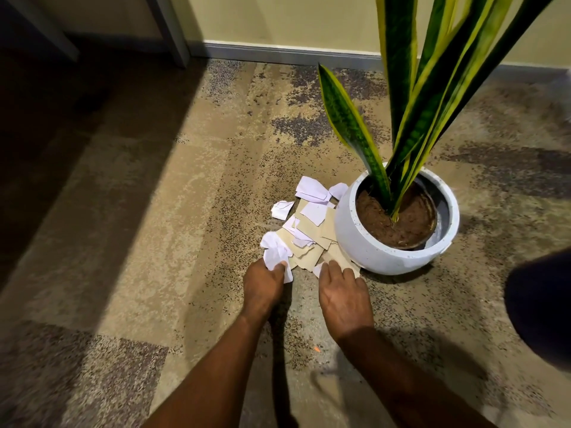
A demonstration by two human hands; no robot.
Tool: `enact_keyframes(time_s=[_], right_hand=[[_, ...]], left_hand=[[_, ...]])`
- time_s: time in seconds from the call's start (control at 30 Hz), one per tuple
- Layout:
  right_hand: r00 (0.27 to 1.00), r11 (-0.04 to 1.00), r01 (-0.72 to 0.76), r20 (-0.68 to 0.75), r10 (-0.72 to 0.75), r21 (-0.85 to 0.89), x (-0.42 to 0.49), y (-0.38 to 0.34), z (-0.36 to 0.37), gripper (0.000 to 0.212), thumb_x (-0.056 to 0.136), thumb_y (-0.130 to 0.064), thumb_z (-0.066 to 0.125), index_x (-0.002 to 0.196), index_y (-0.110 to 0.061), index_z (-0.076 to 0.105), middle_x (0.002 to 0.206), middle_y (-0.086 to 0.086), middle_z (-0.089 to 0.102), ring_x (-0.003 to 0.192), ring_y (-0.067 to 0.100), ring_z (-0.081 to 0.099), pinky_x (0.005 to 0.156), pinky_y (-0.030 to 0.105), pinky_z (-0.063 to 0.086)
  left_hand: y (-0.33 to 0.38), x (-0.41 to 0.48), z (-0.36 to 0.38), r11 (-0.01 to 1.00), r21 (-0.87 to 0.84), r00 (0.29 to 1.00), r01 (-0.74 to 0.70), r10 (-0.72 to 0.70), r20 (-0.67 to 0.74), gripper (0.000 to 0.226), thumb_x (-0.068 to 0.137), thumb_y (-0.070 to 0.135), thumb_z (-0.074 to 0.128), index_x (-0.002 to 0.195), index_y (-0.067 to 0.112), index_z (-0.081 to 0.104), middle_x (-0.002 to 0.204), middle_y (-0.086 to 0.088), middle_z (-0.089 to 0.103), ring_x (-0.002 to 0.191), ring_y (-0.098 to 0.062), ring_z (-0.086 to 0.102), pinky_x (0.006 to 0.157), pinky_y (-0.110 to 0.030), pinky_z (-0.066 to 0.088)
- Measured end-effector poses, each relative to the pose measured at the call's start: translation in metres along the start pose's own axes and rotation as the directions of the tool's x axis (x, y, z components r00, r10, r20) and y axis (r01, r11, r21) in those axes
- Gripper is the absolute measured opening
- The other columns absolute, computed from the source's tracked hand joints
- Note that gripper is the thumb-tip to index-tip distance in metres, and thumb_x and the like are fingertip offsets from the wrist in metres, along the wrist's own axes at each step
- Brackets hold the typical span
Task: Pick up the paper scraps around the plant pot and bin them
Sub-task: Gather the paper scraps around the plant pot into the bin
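The torn white and tan paper scraps (309, 230) lie in a loose overlapping heap on the mottled beige and grey carpet (191, 211), touching the left side of the round white ceramic plant pot (364, 242) that holds a tall green and yellow striped snake plant (411, 88). They look feather-light and limp; the white pieces are thin and some already crumpled, while the tan ones seem a little stiffer, more like thin card, and lie flat. Flat pieces on carpet are likely hard to pinch singly, so gathering them inward into a bunch and squeezing from the outer edges seems the surest hold; they should crush without harm. The left hand (262, 282) reaches forward with the arm extended, palm down, its fingers curled closed around a crumpled white scrap (275, 254) at the near left edge of the heap. The right hand (343, 298) lies palm down with fingers spread and open, fingertips resting on the tan pieces nearest the pot's base, gripping nothing as far as can be told. No bin is in view.
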State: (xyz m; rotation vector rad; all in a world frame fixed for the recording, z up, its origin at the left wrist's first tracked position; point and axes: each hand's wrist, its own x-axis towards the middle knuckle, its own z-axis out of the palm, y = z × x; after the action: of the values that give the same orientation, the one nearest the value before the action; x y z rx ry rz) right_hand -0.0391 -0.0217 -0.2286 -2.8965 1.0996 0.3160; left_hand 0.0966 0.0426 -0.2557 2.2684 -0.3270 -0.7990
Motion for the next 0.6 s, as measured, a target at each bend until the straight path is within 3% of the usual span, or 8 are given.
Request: enact_keyframes(time_s=[0.07,0.13,0.23,0.4,0.6], right_hand=[[0.999,0.999,-0.014,-0.039,0.016,0.05,-0.006,0.001,-0.009,0.023,0.082,-0.004,0.056,0.103,-0.01,0.062,0.087,0.009,0.063,0.073,0.026,0.057,0.062,0.038,0.048],[0.998,0.995,-0.035,-0.045,0.039,0.097,-0.011,0.002,-0.022,0.024,0.077,-0.007,0.069,0.1,-0.012,0.063,0.08,0.007,0.065,0.071,0.026,0.057,0.061,0.037,0.047],[0.996,0.989,-0.069,-0.044,0.075,0.132,-0.019,0.002,-0.044,0.031,0.074,-0.006,0.072,0.102,-0.014,0.063,0.08,0.006,0.066,0.073,0.026,0.058,0.063,0.039,0.047],[0.989,0.969,-0.119,-0.058,0.135,0.219,-0.037,0.012,-0.108,0.034,0.072,-0.016,0.079,0.103,-0.017,0.067,0.085,0.001,0.07,0.078,0.021,0.061,0.069,0.036,0.051],[0.935,0.914,-0.173,-0.231,0.27,0.368,-0.063,0.055,-0.184,0.025,0.082,-0.015,0.068,0.106,-0.018,0.068,0.093,-0.002,0.07,0.083,0.02,0.06,0.071,0.034,0.05]], left_hand=[[-0.001,-0.007,-0.006,0.999,0.003,0.999,0.039,-0.039,-0.016,0.035,0.091,0.029,0.063,0.112,0.0,0.066,0.106,-0.015,0.071,0.091,-0.03,0.066,0.072,-0.027,0.048],[0.002,-0.018,-0.014,0.994,0.019,0.992,0.109,-0.108,-0.065,0.037,0.091,0.03,0.064,0.108,-0.003,0.066,0.103,-0.016,0.07,0.085,-0.029,0.064,0.068,-0.028,0.046],[0.012,-0.042,-0.028,0.992,0.039,0.988,0.118,-0.113,-0.102,0.033,0.089,0.032,0.066,0.095,0.0,0.069,0.09,-0.015,0.071,0.072,-0.026,0.061,0.061,-0.027,0.041],[0.047,-0.087,-0.052,0.995,-0.069,0.996,0.074,-0.077,-0.052,0.031,0.085,0.035,0.07,0.072,0.007,0.067,0.065,-0.009,0.067,0.061,-0.028,0.063,0.057,-0.038,0.049],[0.127,-0.137,-0.077,0.985,-0.166,0.997,-0.048,0.058,0.058,0.042,0.084,0.037,0.071,0.056,0.011,0.053,0.048,0.003,0.046,0.046,-0.011,0.039,0.051,-0.029,0.031]])
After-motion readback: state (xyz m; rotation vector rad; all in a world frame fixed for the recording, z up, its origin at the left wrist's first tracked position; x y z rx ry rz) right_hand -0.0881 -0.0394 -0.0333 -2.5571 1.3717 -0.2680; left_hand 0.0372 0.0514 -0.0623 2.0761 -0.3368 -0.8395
